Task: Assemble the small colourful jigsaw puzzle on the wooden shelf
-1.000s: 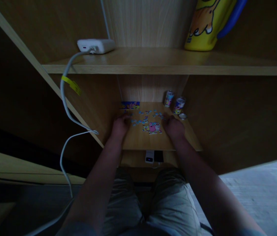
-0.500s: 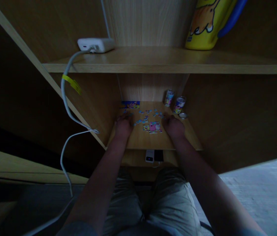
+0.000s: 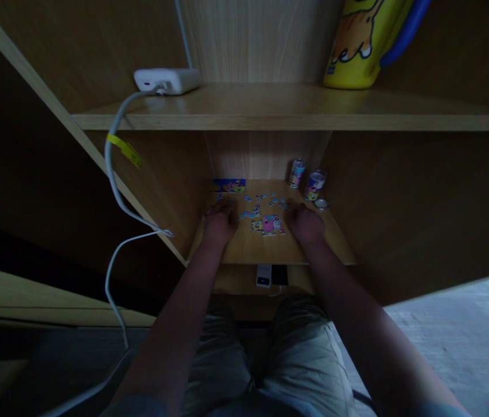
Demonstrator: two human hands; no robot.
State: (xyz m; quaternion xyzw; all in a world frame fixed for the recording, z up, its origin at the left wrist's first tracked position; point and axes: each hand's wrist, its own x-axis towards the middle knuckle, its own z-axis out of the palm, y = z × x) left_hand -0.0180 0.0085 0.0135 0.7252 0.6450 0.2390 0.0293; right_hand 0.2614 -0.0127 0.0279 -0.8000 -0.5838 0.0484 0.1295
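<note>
Several loose jigsaw puzzle pieces (image 3: pixel 257 212) with cartoon prints lie scattered on the lower wooden shelf (image 3: pixel 255 251). A partly joined puzzle (image 3: pixel 271 225), mostly pink and yellow, rests nearer its front edge. My left hand (image 3: pixel 219 223) lies at the left of the pieces, fingers slightly apart, nothing visible in them. To the right of the joined part, my right hand (image 3: pixel 307 224) is curled, its fingertips low by some pieces; whatever they hold is hidden. Behind the left hand stands a blue picture card (image 3: pixel 228 185).
Two printed cans (image 3: pixel 296 173) and a round lid (image 3: pixel 321 204) are at the back right. Overhead, an upper shelf (image 3: pixel 253 121) carries a white charger (image 3: pixel 168 81) and a yellow mug (image 3: pixel 352 52). A white cable (image 3: pixel 111 174) hangs at left. A phone-like device (image 3: pixel 264 276) lies below.
My left hand has shifted slightly right, its fingers drawn in a little toward the loose pieces. The right hand stays nearly in place. The whole view has moved slightly.
</note>
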